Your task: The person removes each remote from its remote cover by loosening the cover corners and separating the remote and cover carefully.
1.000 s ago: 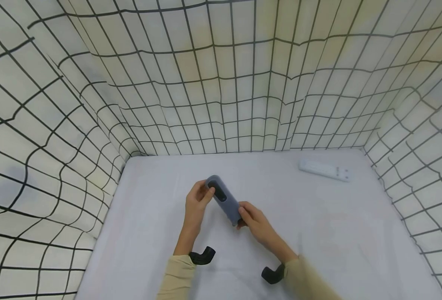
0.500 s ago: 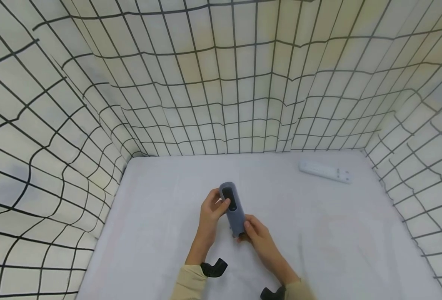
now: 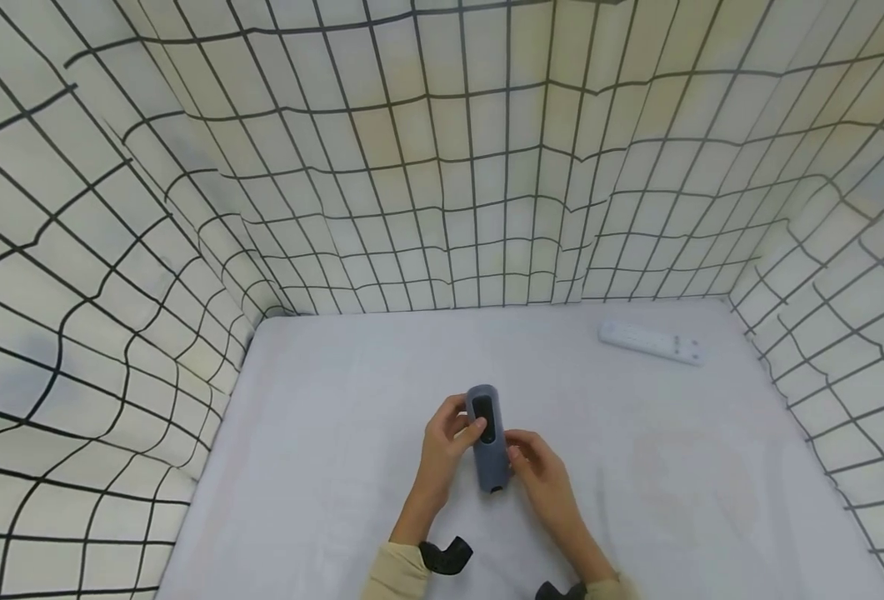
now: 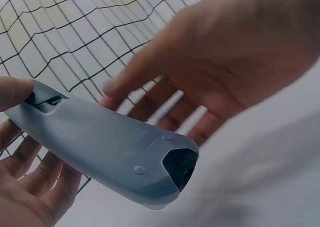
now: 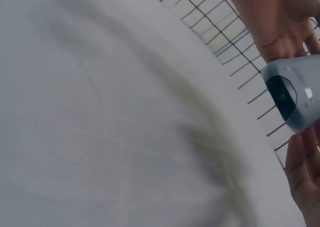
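A blue-grey sleeve (image 3: 491, 467), long and narrow, has a dark oval window in its upper face. My left hand (image 3: 442, 454) grips its far end, thumb over the window and fingers behind. In the left wrist view the sleeve (image 4: 107, 137) shows a notched opening at its near end, dark inside, with small raised bumps beside it. Close to the sleeve's right side is my right hand (image 3: 554, 483), its fingers loosely bent and seemingly not gripping it. The right wrist view shows only the sleeve's open end (image 5: 302, 76).
A white remote control (image 3: 647, 342) lies at the table's back right. White cloth covers the table (image 3: 322, 400). Sheets with a dark grid pattern (image 3: 442, 167) enclose the back and sides. Each wrist carries a black mount (image 3: 447, 557).
The sleeve has moved right and nearer to me, turning from slanted to nearly upright in view. My right hand has loosened from its lower end, while my left keeps its grip.
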The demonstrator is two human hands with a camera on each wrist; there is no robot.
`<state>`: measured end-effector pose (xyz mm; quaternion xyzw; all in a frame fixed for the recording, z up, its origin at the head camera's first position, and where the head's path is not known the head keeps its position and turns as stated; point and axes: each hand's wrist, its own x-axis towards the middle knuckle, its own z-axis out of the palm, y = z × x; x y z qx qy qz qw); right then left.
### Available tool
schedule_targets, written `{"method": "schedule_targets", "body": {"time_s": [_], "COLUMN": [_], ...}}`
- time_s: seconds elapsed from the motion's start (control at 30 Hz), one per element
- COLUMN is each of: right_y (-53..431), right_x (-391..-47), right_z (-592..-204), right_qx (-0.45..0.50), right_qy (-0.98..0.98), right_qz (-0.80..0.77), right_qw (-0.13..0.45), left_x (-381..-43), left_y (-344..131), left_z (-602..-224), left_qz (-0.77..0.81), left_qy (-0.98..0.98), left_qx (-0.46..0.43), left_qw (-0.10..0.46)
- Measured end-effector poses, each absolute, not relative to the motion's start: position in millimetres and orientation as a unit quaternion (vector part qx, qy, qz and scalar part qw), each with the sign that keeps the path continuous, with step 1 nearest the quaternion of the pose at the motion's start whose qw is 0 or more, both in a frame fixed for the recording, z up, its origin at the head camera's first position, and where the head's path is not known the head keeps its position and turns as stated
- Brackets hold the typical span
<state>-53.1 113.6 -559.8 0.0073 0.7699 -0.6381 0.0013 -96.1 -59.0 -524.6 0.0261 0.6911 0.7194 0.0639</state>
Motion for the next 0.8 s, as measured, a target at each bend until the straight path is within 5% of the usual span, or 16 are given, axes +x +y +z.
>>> {"method": "schedule_targets", "body": {"time_s": [0.37,0.8], "right_y": [123,115], "right_x": [-63,-69], "right_z": [-541,-526], "right_qx": [-0.056,-0.086], "right_qy": [0.811,0.842], "right_qz": [-0.545,-0.462], "right_qw": [-0.205,-0.267], "left_x": [-83,-79], "left_y": [-43,-36], "left_z": [-530,-530], "left_qz": [0.701,0.682], "left_qy": [0.705,0.727], "left_qx": [0.074,0.063], "left_qw": [0.078,0.039]}}
